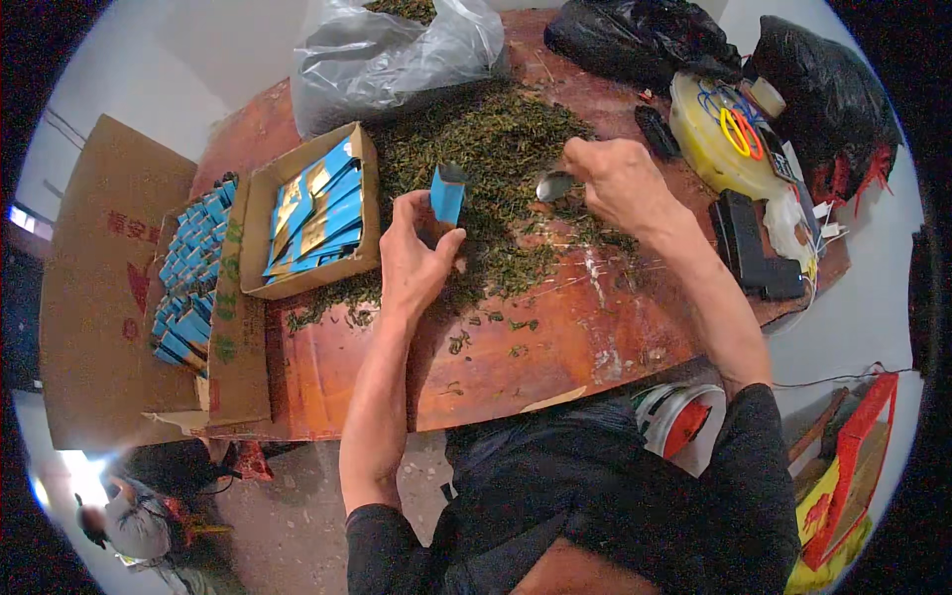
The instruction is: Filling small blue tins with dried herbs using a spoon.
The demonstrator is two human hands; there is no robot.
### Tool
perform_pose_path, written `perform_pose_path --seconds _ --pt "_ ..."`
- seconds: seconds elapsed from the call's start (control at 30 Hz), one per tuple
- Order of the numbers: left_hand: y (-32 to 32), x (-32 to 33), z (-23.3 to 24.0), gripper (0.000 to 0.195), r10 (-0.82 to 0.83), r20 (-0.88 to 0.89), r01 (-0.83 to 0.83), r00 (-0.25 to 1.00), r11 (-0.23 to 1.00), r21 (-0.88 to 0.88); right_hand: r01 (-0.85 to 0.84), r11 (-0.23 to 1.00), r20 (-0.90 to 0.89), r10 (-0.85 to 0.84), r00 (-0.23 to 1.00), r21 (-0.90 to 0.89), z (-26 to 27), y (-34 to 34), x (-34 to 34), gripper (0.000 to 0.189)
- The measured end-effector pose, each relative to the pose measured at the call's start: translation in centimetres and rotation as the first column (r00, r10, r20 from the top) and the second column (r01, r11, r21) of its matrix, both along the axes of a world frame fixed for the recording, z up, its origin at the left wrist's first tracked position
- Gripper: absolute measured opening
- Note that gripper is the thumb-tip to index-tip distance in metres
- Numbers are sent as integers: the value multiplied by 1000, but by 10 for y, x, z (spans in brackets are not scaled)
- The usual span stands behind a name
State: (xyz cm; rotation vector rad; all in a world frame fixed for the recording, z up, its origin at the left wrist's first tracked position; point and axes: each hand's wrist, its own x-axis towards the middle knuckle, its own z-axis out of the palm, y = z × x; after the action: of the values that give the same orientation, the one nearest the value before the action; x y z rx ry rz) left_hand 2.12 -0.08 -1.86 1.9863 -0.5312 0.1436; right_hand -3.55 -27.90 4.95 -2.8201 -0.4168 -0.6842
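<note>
My left hand (pixel 418 256) grips a small blue packet (pixel 448 197), held upright with its mouth open at the top. In my right hand (pixel 623 178) is a metal spoon (pixel 554 186), its bowl pointing left toward the packet but apart from it. Both hands are above a broad heap of dried green-brown leaves (pixel 491 141), which look like loose tea. To the left of my left hand, a shallow cardboard box (pixel 256 275) holds many flat blue and gold packets (pixel 316 208). The handle of the spoon is hidden by my fingers.
A large carton (pixel 97 275) at the left holds rows of upright blue packets (pixel 193 253). A clear plastic bag (pixel 394 67) stands behind the heap. Black bags (pixel 643 37), a yellowish round container (pixel 699 149) and a black device (pixel 751 245) with cables sit right. A person (pixel 137 524) is at lower left.
</note>
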Motion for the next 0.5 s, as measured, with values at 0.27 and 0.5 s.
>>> perform_pose_path --seconds 0.27,0.5 --pt "-3 9 -4 52 -31 -83 32 996 999 13 -108 956 121 77 990 274 -50 28 17 4" --pt "-13 7 -7 54 -94 -103 95 990 996 1 -123 872 168 47 985 475 -74 44 28 7"
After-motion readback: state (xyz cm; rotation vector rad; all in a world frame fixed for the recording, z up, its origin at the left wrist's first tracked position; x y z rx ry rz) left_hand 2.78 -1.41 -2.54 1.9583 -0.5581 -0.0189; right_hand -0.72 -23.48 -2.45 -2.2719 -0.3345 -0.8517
